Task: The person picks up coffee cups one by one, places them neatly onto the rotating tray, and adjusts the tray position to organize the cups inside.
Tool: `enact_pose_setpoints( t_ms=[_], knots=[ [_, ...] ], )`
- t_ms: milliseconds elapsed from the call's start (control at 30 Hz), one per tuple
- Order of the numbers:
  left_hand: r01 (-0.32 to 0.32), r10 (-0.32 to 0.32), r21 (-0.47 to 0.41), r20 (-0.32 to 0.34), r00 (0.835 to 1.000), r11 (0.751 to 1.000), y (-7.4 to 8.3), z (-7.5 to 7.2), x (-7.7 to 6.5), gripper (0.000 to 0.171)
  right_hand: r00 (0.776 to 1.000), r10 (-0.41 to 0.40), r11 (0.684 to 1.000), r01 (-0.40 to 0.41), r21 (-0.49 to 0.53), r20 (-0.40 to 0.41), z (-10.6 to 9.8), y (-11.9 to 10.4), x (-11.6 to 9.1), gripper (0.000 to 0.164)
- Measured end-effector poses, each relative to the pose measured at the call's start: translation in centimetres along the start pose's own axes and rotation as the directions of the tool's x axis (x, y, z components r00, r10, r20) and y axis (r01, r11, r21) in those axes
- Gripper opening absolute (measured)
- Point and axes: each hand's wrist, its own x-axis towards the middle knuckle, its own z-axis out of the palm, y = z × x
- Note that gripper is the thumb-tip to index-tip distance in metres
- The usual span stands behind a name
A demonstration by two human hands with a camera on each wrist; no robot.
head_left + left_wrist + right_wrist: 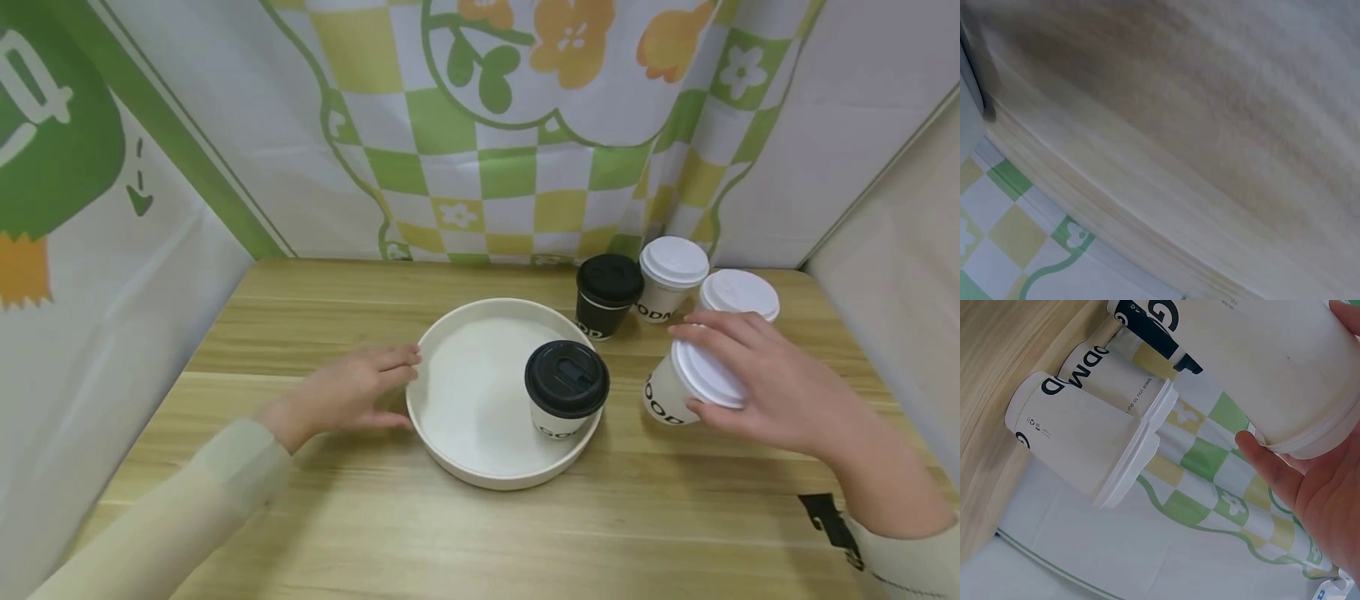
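Observation:
My left hand (352, 390) rests at the left edge of a round cream tray (468, 392), fingertips at its rim and thumb spread below. Inside the tray, toward its right, stands a white paper coffee cup (558, 422) with a black lid. To the right of the tray, my right hand (780, 387) grips a white paper cup with a white lid (663, 396) around the lid end, and the cup leans. The right wrist view shows this held cup (1266, 362) large, with fingers at its lid. The left wrist view has only tabletop (1179, 137) and curtain, no hand.
Behind the tray stands a black paper cup with a black lid (607, 292). Two white cups with white lids, one at the back (673, 267) and one further right (738, 293), stand beside it. A checked, flowered curtain (510, 171) hangs along the wooden table's back edge.

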Motion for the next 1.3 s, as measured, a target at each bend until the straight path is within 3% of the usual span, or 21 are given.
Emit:
enact_pose_setpoints(
  t_ms=[600,1000,1300],
  knots=[
    [-0.071,0.075,0.031,-0.121,0.99,0.997,1.5,1.1,-0.7,0.056,1.0,-0.007,1.0,0.007,-0.009,0.002,0.1,-0.1,-0.2,0.078],
    [-0.018,0.034,0.117,-0.139,0.99,0.993,3.2,1.2,-1.0,0.05,1.0,-0.006,1.0,0.006,0.0,0.001,0.0,-0.3,0.0,0.079],
    [0.017,-0.002,0.093,-0.156,0.988,0.996,4.2,1.1,-0.4,0.043,0.999,-0.037,0.999,0.037,0.002,-0.014,-0.1,-0.1,0.2,0.08]
  ],
)
